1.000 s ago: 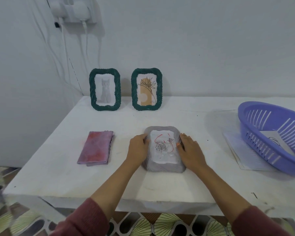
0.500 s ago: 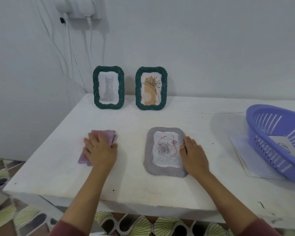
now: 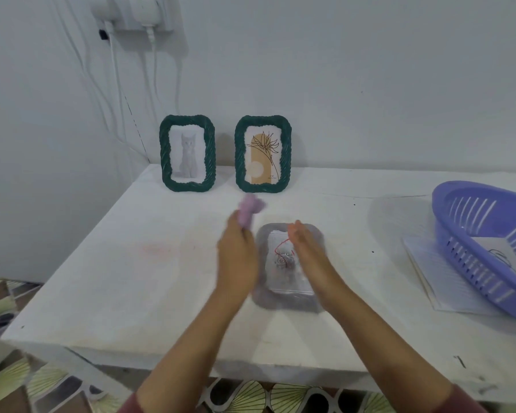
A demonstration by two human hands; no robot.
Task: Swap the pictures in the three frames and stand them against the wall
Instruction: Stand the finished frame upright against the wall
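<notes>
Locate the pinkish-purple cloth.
Head view, centre: the pinkish-purple cloth is bunched in the left hand, above the white table, just left of the flat grey picture frame.

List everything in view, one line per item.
cat frame: 1, dark green, upright at wall, back left
flower frame: 1, dark green, upright at wall, right of cat frame
grey frame: 1, grey, flat on table, front centre
cloth: 1, pink-purple, held above table
basket: 1, purple, table's right side
sheet: 1, white, inside basket
papers: count unclear, white, left of basket
table: 1, white
plugs and cables: white, wall, upper left
left hand: grips cloth
right hand: fingers straight, over grey frame
</notes>
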